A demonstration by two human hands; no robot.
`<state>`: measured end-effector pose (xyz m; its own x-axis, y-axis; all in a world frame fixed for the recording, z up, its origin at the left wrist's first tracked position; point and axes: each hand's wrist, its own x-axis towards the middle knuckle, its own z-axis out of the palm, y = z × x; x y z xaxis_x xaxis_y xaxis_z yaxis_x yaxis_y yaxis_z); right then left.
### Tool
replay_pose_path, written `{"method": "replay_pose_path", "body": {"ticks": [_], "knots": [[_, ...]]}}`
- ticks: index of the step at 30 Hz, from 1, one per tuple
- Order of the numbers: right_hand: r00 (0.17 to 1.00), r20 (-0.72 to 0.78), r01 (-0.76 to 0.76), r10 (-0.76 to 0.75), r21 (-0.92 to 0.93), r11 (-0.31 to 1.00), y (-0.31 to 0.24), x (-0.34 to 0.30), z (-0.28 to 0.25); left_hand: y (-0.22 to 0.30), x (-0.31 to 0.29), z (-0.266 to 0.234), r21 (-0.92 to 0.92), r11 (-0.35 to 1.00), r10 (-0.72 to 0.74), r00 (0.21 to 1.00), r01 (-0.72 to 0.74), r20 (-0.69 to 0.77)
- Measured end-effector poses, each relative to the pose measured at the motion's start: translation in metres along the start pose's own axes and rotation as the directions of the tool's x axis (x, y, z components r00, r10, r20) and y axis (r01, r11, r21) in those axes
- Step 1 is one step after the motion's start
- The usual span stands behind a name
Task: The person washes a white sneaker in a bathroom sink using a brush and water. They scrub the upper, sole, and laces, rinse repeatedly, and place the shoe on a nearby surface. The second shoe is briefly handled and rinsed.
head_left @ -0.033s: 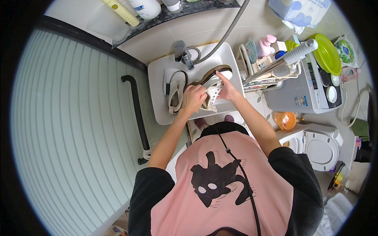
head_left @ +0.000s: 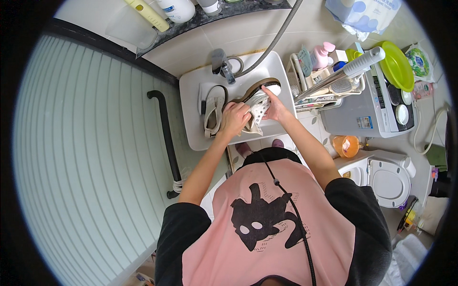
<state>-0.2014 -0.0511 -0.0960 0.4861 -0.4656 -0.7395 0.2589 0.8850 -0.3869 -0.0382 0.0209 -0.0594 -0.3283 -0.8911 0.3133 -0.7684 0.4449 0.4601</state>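
Note:
Over the white sink, I hold a white sandal with a brown and dark sole and small holes in its upper. It lies tilted on its side, sole facing away from me. My left hand is closed on its left part with bent fingers, and what the fingertips pinch is hidden. My right hand grips the right end, thumb along the sole edge. To the left of my left hand, a second white sandal with a dark-edged strap rests in the basin, apart from the hand.
A faucet with a grey hose stands behind the sandals. On the right are a rack of bottles, a metal-handled pole, a washing machine and a toilet. A glass door borders the left.

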Motion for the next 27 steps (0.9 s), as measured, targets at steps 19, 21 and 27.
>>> {"method": "replay_pose_path", "body": {"ticks": [19,21,27], "knots": [[0.853,0.165,0.45,-0.496,0.253,0.857,-0.004,-0.021,-0.002,-0.029,-0.046,0.015,-0.803,0.413,-0.774,0.63,0.429,-0.062],[0.831,0.197,0.488,-0.521,0.193,0.851,-0.012,-0.033,0.0,-0.028,-0.029,-0.009,-0.858,0.187,-0.777,0.606,0.478,0.169],[0.801,0.365,0.449,-0.474,0.157,0.88,-0.032,-0.047,0.009,-0.036,-0.001,-0.05,-0.809,0.345,-0.463,0.836,0.475,0.294]]}}
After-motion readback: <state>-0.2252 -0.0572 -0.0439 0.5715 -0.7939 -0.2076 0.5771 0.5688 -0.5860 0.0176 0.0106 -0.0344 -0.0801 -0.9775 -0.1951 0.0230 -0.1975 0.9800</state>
